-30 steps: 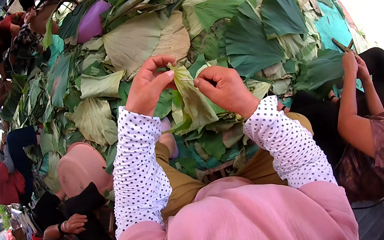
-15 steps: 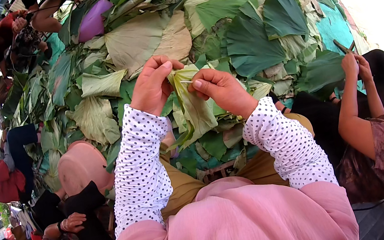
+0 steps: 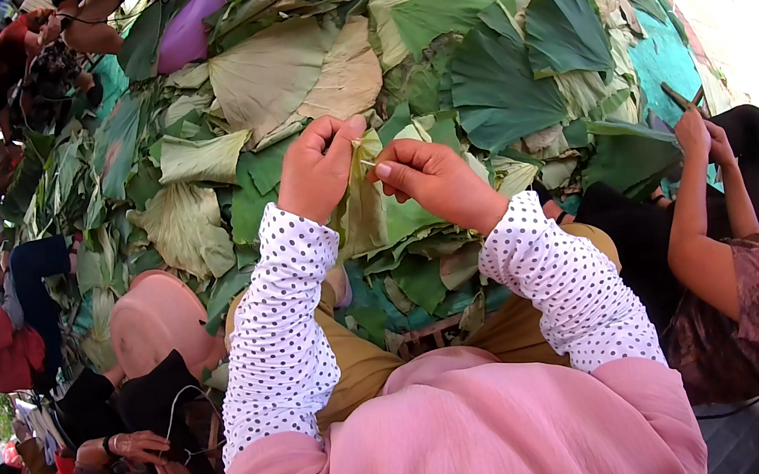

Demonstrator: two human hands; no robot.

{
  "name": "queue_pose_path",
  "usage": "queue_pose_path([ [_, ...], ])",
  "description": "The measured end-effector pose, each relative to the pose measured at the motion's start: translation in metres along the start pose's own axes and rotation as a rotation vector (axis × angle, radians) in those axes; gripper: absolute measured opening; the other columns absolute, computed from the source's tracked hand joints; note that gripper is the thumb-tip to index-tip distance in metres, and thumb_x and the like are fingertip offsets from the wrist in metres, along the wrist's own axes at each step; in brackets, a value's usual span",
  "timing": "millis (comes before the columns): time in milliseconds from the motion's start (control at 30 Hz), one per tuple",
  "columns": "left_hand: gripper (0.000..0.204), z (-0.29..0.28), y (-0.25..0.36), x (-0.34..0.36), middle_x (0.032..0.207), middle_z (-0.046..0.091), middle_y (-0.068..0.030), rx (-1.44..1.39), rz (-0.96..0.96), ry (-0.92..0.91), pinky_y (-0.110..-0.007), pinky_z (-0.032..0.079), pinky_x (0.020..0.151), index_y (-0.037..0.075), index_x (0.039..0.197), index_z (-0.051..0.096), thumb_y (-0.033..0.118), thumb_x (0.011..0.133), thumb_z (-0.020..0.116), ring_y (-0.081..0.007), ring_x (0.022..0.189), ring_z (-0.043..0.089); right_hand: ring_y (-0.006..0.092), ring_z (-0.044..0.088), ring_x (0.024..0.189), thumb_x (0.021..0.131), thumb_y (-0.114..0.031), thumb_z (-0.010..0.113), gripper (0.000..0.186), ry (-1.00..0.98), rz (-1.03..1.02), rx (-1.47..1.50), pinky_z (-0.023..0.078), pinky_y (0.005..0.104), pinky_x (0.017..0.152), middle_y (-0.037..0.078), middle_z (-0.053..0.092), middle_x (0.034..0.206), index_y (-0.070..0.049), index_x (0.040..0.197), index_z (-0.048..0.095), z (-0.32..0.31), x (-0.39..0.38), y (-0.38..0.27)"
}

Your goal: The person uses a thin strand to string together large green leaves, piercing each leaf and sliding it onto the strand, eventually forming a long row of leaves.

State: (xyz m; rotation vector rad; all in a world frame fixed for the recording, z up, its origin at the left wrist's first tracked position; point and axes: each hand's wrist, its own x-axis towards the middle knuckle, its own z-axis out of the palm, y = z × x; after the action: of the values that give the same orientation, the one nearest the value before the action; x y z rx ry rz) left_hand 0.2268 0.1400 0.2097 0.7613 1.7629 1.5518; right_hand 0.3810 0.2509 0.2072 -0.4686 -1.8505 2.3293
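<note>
My left hand [image 3: 318,169] and my right hand [image 3: 430,178] are raised together in front of me, both pinching the top edge of a light green leaf [image 3: 373,210] that hangs down between them. A thin pale sliver [image 3: 368,164] shows between my right fingertips at the leaf's edge. My sleeves are white with dark dots. A large heap of broad green and pale leaves [image 3: 430,58] lies spread beyond my hands.
A person [image 3: 757,274] in a brown top sits close at my right with hands raised. Someone with a pink head cover [image 3: 157,319] sits at my lower left, and more people [image 3: 5,340] sit along the left edge. A purple object [image 3: 189,30] lies in the leaves.
My two hands have drawn closer together on the leaf, and the leaf now hangs more folded between them. The person at my right has kept the hands raised.
</note>
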Motion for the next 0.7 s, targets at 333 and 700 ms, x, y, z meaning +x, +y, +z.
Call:
queue_pose_path([
  [333, 0.019, 0.008, 0.017, -0.011, 0.084, 0.06, 0.0034, -0.314, -0.104, -0.106, -0.021, 0.042, 0.07, 0.002, 0.095, 0.064, 0.02, 0.097, 0.058, -0.0039, 0.074, 0.05, 0.0077, 0.049, 0.07, 0.097, -0.017, 0.056, 0.016, 0.16, -0.008, 0.154, 0.043, 0.0241, 0.065, -0.001, 0.057, 0.076, -0.004, 0.094, 0.063, -0.004, 0.003, -0.004],
  [700, 0.013, 0.002, 0.014, -0.012, 0.084, 0.062, 0.0018, 0.025, 0.053, -0.133, -0.021, 0.044, 0.069, 0.0, 0.095, 0.063, 0.013, 0.092, 0.064, -0.0049, 0.075, 0.052, 0.0142, 0.049, 0.07, 0.083, -0.005, 0.071, 0.024, 0.352, -0.472, -0.65, 0.045, 0.0275, 0.063, 0.006, 0.057, 0.086, -0.003, 0.106, 0.063, -0.011, 0.001, -0.031],
])
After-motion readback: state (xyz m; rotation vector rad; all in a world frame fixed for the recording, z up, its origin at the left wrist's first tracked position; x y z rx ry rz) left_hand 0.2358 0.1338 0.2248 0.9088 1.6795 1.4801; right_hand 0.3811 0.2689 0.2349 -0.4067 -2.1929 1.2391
